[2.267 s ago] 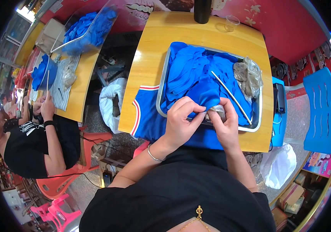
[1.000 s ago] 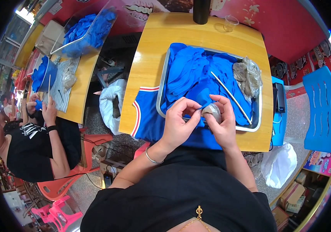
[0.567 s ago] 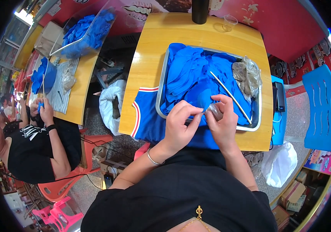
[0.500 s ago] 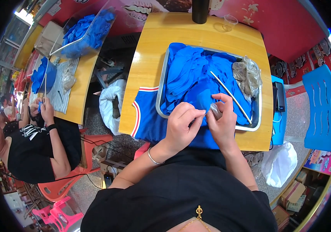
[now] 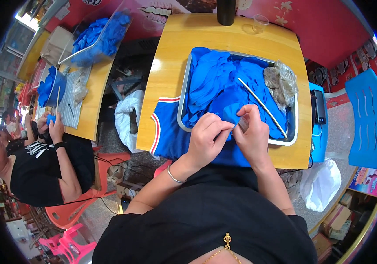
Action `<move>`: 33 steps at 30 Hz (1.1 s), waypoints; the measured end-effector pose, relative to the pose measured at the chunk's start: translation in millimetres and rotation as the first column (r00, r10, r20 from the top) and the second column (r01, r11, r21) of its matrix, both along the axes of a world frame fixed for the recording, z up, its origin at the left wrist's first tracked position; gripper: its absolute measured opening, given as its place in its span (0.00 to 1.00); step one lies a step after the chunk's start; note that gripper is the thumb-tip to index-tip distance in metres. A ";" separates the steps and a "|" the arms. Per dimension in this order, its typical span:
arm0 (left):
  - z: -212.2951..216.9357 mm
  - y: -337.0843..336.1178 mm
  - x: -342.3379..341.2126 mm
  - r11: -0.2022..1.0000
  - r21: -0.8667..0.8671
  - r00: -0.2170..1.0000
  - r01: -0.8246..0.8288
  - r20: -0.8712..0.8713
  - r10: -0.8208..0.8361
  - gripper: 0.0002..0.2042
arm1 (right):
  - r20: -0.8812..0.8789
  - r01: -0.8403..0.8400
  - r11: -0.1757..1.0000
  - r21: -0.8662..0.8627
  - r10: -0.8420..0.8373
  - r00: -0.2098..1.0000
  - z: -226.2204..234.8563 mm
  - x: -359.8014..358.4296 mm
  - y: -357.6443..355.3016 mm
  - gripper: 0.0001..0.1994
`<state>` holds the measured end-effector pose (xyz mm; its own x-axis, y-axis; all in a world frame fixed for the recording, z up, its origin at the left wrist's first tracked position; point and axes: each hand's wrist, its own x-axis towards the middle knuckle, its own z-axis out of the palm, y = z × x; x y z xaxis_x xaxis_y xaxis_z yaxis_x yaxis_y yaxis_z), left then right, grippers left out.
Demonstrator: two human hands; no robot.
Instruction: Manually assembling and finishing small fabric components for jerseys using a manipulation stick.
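My left hand (image 5: 208,137) and my right hand (image 5: 252,138) meet over the near edge of a metal tray (image 5: 181,112). Between their fingertips is a thin, blue, petal-shaped piece (image 5: 231,111), its lower edge pinched and partly hidden. The left thumb and forefinger are pressed together; the right fingers curl over the piece. Something pale and translucent shows inside the right fingers, too small to name. Many similar blue pieces (image 5: 208,81) lie layered in the tray. On them rest a pale thin stick (image 5: 263,108) and a crumpled clear bag with brownish contents (image 5: 281,83).
A blue jersey (image 5: 167,127) with red-white trim lies under the tray on the wooden table (image 5: 166,57). At the back stand a black cylinder (image 5: 226,11) and a clear cup (image 5: 260,24). A co-worker (image 5: 39,171) handles blue material on the left. Blue chairs (image 5: 366,119) stand to the right.
My hands stay together, their fingers shifting slightly around the blue piece. The view has shifted a little. On the left, the co-worker's hands have lowered slightly, with more blue material showing.
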<state>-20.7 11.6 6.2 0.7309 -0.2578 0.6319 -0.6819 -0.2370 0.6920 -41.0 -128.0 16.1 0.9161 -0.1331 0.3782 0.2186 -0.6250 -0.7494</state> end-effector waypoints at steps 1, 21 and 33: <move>0.7 0.6 -1.3 1.000 0.015 1.000 0.006 0.009 -0.006 0.06 | 0.003 -0.001 1.000 0.004 0.001 1.000 1.2 -1.1 -0.4 0.14; 2.4 3.6 -33.3 0.964 -0.256 0.812 0.067 -0.548 -0.202 0.08 | -0.155 -0.087 0.789 0.609 0.226 0.962 4.4 -21.6 -10.8 0.16; 16.1 -12.4 -28.9 1.000 -0.016 0.989 0.024 -0.148 -0.027 0.07 | -0.070 -0.102 0.784 0.612 0.183 0.981 -6.1 -6.0 -8.2 0.14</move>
<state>-49.6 -0.8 22.3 0.8101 -0.2695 0.5207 -0.5772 -0.2106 0.7890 -46.9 -136.1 10.0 0.9752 -0.1610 0.1518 0.1530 -0.0052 -0.9882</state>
